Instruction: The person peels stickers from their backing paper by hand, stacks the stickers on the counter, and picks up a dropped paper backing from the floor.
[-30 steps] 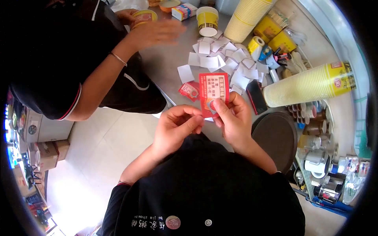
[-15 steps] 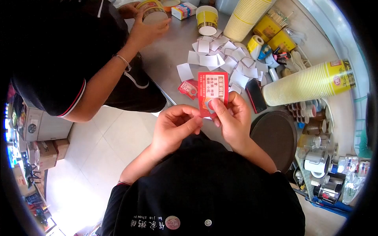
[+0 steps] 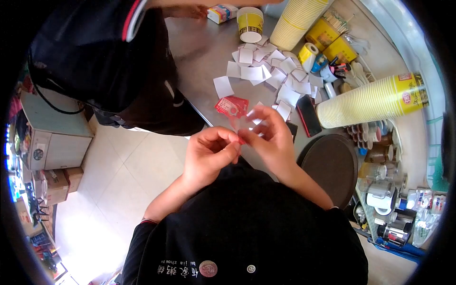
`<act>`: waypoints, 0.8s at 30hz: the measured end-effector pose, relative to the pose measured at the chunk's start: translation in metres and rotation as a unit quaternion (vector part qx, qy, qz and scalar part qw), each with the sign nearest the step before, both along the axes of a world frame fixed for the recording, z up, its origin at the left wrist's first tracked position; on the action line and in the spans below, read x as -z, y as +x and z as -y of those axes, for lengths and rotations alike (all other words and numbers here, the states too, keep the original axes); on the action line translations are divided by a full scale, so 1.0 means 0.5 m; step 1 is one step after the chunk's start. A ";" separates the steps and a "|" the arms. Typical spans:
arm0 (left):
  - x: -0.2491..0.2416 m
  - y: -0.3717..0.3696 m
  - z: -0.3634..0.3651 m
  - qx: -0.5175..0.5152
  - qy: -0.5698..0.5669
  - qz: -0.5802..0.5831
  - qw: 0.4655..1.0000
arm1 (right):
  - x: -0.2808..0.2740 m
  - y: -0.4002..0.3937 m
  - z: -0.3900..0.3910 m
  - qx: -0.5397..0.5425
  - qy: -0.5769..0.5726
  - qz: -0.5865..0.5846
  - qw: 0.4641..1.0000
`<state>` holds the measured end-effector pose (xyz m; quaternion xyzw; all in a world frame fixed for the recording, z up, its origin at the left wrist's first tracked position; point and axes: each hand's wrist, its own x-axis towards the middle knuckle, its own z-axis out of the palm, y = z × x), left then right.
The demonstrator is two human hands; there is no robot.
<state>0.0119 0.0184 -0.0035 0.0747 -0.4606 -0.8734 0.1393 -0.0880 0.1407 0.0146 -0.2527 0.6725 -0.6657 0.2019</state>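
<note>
Red card [image 3: 242, 141] (barely visible) sits pinched between fingers of the left hand [image 3: 208, 153]; the right hand [image 3: 275, 141], fingers apart, could knock it loose by brushing its edge.

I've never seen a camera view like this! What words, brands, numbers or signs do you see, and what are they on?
"bai jia zhou pu": on the black shirt, upside down.
"佰家粥铺": same shirt, beside those letters.
Too small or blurred to read: the print on the red cards, single tub, stacked tubs at right, yellow boxes and colourful packet.
Lettering at the far left is unclear.
</note>
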 end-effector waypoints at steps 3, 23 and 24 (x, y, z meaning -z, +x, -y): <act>-0.005 0.000 -0.001 -0.020 -0.022 0.014 0.999 | 0.010 -0.006 -0.005 -0.008 -0.012 -0.134 0.991; -0.013 -0.020 0.013 -0.091 -0.403 0.053 0.909 | -0.007 -0.022 -0.011 -0.058 0.024 -0.253 0.965; -0.007 -0.023 0.014 -0.092 -0.397 0.057 0.912 | -0.002 -0.031 -0.014 -0.057 0.024 -0.252 0.966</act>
